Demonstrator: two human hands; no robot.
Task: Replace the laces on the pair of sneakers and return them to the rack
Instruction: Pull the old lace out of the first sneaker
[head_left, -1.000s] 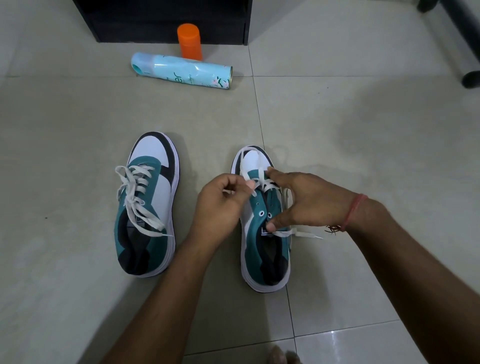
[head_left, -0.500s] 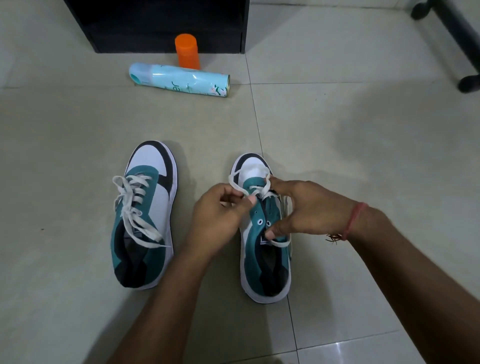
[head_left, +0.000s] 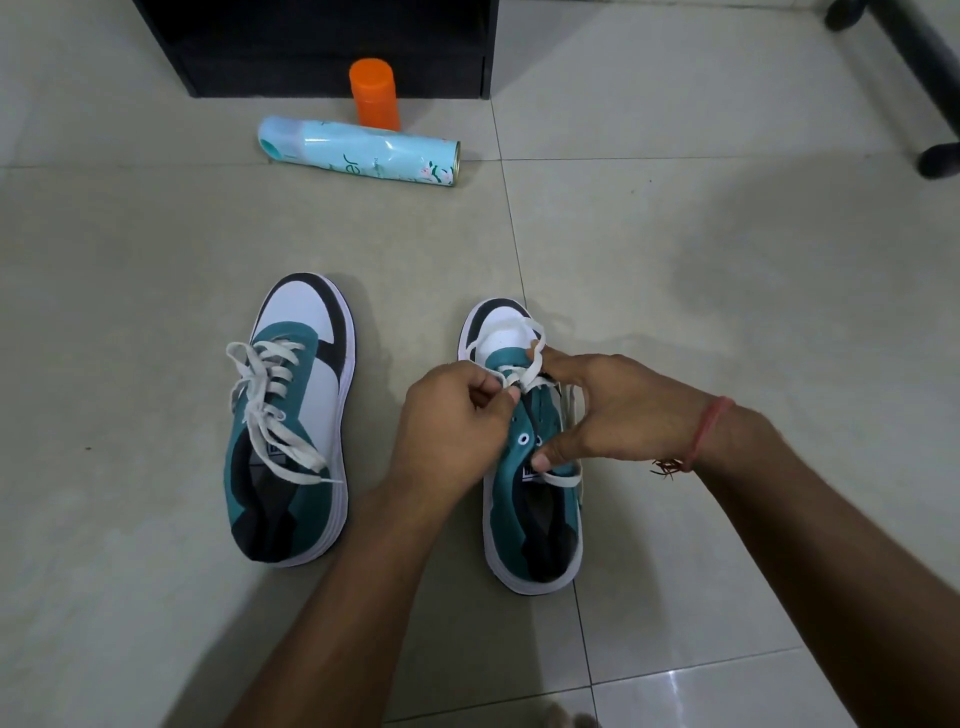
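Note:
Two teal, white and black sneakers stand side by side on the tiled floor, toes pointing away from me. The left sneaker (head_left: 291, 426) is fully laced with a white lace, its ends loose. The right sneaker (head_left: 530, 509) is only partly laced near the toe. My left hand (head_left: 452, 421) pinches the white lace (head_left: 511, 332) over the right sneaker's upper eyelets. My right hand (head_left: 618, 410) grips that sneaker's right side, with the forefinger holding a loop of the lace and the thumb pressing the tongue.
A black rack (head_left: 332, 47) stands at the top of the view. In front of it an orange canister (head_left: 373, 91) stands upright and a light blue spray can (head_left: 358, 156) lies on its side. A black chair base (head_left: 914, 78) reaches in at the upper right.
The lace loop over the right sneaker's toe has grown and lifted. The loose lace end that trailed right of the shoe has been drawn in under my right thumb. Both hands stay on the shoe.

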